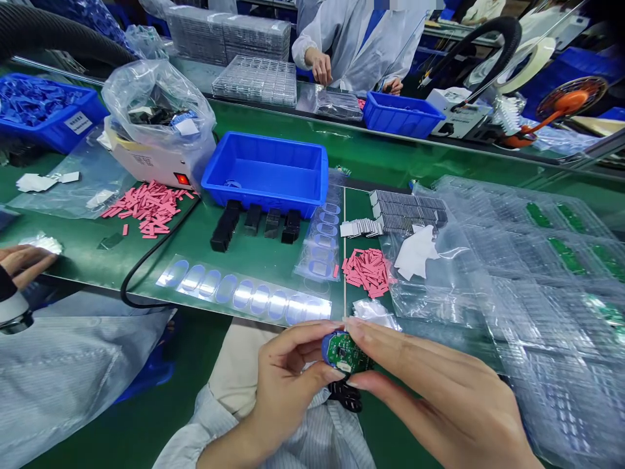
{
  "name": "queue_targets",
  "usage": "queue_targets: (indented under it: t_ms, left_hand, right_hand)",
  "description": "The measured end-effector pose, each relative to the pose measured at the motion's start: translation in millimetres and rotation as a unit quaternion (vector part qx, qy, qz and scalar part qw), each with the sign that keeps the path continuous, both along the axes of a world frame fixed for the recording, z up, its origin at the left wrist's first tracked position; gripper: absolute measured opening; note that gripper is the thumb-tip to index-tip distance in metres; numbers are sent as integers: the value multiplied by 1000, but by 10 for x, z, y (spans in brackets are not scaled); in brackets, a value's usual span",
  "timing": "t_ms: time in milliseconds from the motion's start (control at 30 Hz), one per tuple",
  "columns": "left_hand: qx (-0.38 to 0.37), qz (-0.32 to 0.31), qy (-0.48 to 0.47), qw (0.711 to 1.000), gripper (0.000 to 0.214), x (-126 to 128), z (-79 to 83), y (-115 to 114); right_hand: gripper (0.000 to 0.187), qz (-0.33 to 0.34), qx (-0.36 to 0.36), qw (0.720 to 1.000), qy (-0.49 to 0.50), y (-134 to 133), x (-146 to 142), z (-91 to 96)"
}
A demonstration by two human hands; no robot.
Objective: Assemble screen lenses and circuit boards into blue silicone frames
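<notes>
Green circuit board [343, 352] pinched by my left hand [289, 381] and right hand [439, 384]; its tiny markings and the bin label [79, 122] are unreadable.

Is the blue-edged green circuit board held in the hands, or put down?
Held: the left hand and right hand grip the green board by its edges.

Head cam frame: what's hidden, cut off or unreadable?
All in the head view:
Green circuit board: underside faces away from the camera; edges partly covered by the left hand and right hand.
Bin label: print too small to read.
Co-worker's hand: cut off by the left edge.
</notes>
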State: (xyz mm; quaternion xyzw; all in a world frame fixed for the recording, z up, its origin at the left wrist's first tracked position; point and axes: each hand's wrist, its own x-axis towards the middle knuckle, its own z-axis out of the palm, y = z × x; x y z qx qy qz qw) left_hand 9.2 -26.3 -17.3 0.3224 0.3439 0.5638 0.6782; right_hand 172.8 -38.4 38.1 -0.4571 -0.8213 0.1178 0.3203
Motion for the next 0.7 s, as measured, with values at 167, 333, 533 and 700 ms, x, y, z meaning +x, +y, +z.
queue_targets:
  t_ms: [167, 333, 533, 700]
  left_hand:
    - [-11, 23, 60, 998, 32, -5, -16, 24]
    - [-88, -28, 51, 994, 33, -53, 44, 1]
    - [-49, -15, 116, 992, 13, -82, 115, 3]
    - [33, -26, 150, 988, 21, -64, 134, -1]
  right_hand:
    - [41, 2, 49, 998, -36, 16, 6, -25]
    - [47, 18, 74, 995, -65, -21, 44, -56]
    - [43, -49, -16, 996, 74, -61, -15, -114]
    - [10, -66, -200, 944, 255, 2, -38, -131]
